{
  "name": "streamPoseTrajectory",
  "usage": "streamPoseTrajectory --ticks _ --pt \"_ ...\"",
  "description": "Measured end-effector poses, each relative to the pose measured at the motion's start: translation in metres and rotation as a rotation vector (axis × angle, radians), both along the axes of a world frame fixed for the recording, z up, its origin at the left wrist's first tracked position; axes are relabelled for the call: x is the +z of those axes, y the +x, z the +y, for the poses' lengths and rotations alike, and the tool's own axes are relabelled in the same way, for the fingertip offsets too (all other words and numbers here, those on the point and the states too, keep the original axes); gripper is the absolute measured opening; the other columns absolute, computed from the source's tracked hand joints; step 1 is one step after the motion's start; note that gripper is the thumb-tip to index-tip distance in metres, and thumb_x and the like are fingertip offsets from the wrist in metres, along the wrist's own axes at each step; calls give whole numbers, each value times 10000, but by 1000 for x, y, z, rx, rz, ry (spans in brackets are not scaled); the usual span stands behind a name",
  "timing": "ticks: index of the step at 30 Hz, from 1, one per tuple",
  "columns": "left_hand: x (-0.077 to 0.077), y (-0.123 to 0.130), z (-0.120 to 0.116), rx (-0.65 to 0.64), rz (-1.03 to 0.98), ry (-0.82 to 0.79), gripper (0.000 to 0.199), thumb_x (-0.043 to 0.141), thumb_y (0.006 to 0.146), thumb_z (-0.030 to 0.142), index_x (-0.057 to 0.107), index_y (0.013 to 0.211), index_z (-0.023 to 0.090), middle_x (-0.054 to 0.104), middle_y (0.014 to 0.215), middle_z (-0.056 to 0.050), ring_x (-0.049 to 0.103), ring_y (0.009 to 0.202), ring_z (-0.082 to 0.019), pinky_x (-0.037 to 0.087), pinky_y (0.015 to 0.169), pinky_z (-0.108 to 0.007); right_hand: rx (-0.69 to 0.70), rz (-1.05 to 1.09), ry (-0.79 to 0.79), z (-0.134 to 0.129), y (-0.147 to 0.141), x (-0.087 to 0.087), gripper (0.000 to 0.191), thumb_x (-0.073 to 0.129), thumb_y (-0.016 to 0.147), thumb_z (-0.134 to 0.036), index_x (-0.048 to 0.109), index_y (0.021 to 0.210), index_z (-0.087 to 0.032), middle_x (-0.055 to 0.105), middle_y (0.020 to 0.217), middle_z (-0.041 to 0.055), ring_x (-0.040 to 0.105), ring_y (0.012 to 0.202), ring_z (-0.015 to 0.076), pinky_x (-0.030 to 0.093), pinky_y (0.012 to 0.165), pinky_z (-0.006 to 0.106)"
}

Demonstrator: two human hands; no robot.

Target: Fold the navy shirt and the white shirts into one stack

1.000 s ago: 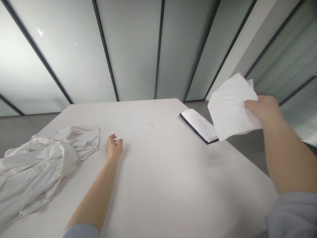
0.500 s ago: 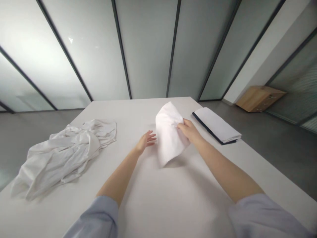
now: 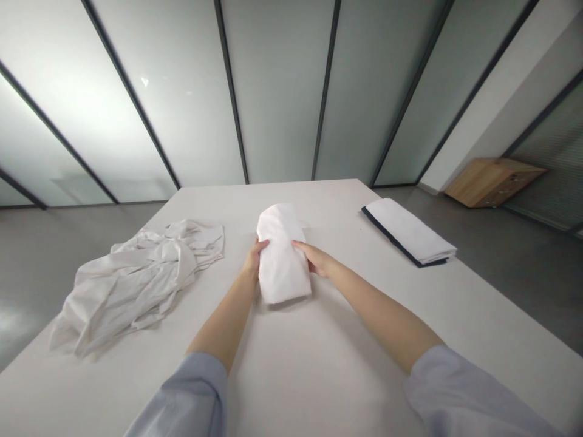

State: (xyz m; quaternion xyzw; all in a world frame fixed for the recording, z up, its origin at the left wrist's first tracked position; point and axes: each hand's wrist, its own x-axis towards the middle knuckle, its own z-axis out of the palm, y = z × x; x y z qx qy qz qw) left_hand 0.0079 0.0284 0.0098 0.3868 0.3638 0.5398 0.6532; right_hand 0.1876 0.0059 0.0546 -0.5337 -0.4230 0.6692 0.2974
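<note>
Head view, looking down a white table [image 3: 355, 340]. A folded white cloth [image 3: 282, 255] lies lengthwise at the table's middle, between the two hands, its far end rounded and its near end showing a thick folded edge. The left hand [image 3: 252, 261] cups the cloth's left side, fingers partly curled against it. The right hand [image 3: 314, 258] presses its side with the fingers nearly straight, the fingertips on the top of the fold. Both hands have hold of the bundle from either side.

To the left, just clear of the left hand, sits a crumpled white garment [image 3: 136, 285]. To the right, towards the far edge, lies a flat folded white cloth with a navy border [image 3: 407, 233]. Beyond the table, a low wooden cabinet [image 3: 494, 182] stands on a grey floor [image 3: 514, 285].
</note>
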Motion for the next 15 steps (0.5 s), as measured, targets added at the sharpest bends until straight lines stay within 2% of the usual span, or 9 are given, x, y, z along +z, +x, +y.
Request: streamPoseTrajectory --ticks 3,8,10,13,15 --pt "2 1 -1 28 -73 -24 686 643 640 259 488 1308 225 708 1099 -52 687 977 -282 531 932 -479 53 34 -81 1 8 -4 404 516 884 -448 607 1171 -178 723 1080 105 674 1005 233 522 900 368" --pt "8 7 -4 -97 -94 -81 652 590 544 195 574 1195 182 720 1055 -71 682 958 -310 527 924 -497 49 210 6 3 16 -6 298 590 813 -257 646 1081 -139 742 999 113 686 987 241 519 929 362" --pt "9 10 -5 -107 -89 -102 612 578 525 199 597 1136 171 722 1016 -75 680 939 -312 535 898 -484 13 259 -6 4 14 -7 263 604 782 -216 660 1023 -127 749 944 122 700 933 253 535 903 375" --pt "7 15 -4 -32 -13 -86 545 569 542 221 596 1085 191 714 956 -44 674 899 -283 545 836 -441 -64 290 1 5 8 -11 269 624 717 -134 662 983 -126 755 888 110 711 852 251 552 868 385" --pt "2 17 -1 39 101 -5 452 592 583 253 596 1032 206 697 938 -19 660 886 -245 537 812 -389 -109 293 29 6 10 -14 292 628 676 -93 661 964 -132 758 876 99 711 822 246 557 854 390"
